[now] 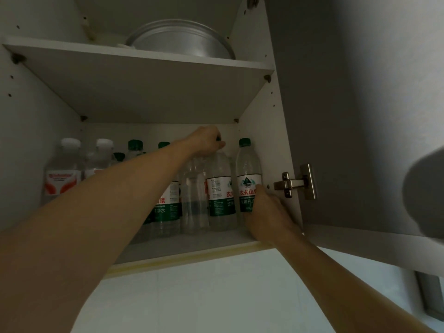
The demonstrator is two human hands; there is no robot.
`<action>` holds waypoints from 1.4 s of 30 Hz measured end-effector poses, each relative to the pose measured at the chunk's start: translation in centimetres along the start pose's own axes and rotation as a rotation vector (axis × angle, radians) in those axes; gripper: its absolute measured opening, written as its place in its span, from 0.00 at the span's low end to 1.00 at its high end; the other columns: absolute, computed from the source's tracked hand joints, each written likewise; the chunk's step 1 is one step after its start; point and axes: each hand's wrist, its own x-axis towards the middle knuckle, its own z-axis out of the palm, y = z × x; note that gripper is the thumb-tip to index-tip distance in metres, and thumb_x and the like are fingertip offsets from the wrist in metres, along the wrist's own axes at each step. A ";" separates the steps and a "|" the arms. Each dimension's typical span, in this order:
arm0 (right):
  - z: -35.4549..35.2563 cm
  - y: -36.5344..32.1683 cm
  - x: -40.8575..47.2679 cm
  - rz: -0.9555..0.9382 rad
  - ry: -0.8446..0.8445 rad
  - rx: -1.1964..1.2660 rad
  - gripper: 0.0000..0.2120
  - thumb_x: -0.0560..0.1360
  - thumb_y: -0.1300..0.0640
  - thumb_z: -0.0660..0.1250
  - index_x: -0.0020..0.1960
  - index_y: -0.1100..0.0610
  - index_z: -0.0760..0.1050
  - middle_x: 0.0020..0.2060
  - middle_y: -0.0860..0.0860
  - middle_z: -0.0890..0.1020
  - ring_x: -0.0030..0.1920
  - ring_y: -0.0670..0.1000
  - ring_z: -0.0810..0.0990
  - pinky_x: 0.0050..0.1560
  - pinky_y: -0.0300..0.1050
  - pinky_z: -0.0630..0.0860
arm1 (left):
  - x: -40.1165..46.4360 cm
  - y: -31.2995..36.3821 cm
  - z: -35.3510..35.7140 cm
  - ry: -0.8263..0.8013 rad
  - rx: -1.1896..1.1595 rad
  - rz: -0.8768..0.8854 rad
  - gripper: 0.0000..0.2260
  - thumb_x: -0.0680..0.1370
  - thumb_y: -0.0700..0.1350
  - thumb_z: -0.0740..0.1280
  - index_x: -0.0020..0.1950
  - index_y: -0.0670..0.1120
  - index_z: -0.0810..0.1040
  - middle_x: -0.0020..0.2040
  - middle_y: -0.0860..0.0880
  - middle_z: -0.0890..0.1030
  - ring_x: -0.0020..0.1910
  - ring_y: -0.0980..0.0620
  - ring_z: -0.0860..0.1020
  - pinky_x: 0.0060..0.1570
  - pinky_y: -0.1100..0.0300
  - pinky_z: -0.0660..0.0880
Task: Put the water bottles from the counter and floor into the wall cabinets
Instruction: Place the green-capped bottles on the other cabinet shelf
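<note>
Right now two green-capped water bottles stand at the right end of the wall cabinet's lower shelf [192,246], and both hands are on them. The right hand [266,212] is wrapped round the lower body of the rightmost bottle [248,174], just beside the cabinet's side wall. The left hand [207,140] is closed over the top of the neighbouring bottle [219,188], its cap hidden under the fingers.

To seat these well, I judge it best to slide each one back until its base sits fully on the shelf, clear of the front lip, and upright, then let go one hand at a time. Pushing low on the body, as the right hand does, should keep a bottle from tipping; pressing at the cap alone could rock it into the row behind.

These bottles are clear, thin-walled plastic, ribbed in the lower half, with glossy white-and-green paper labels; they will likely dent under a hard squeeze. A label-less clear bottle [193,200] stands just left of them, and further left are more green-capped ones and two white-capped bottles [63,169] with red-and-white labels. The shelf is smooth white laminate. On the upper shelf [72,48] rests a dull metal lid or pan [182,39], rounded. A steel hinge [295,182] holds the open grey door [348,116].
</note>
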 end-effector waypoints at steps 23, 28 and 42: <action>-0.1 0.6 0.1 0.019 0.032 0.049 0.23 0.78 0.64 0.66 0.71 0.54 0.66 0.61 0.54 0.79 0.61 0.55 0.79 0.60 0.57 0.79 | 3.5 4.6 1.6 -0.117 0.024 0.136 0.18 0.84 0.52 0.61 0.68 0.42 0.77 0.58 0.45 0.81 0.53 0.49 0.78 0.54 0.58 0.73; 0.0 0.8 0.5 0.010 0.027 0.122 0.21 0.78 0.64 0.67 0.69 0.53 0.68 0.60 0.53 0.80 0.61 0.55 0.79 0.60 0.57 0.79 | 3.8 3.9 1.1 -0.127 -0.041 0.130 0.15 0.83 0.50 0.63 0.65 0.43 0.80 0.53 0.48 0.83 0.50 0.51 0.79 0.44 0.61 0.73; 0.2 1.2 1.0 -0.022 -0.081 0.099 0.19 0.79 0.61 0.66 0.68 0.51 0.70 0.60 0.51 0.80 0.61 0.53 0.79 0.62 0.57 0.78 | 2.9 3.4 0.8 -0.083 0.030 0.171 0.18 0.84 0.50 0.62 0.69 0.43 0.77 0.65 0.44 0.79 0.62 0.47 0.77 0.61 0.56 0.71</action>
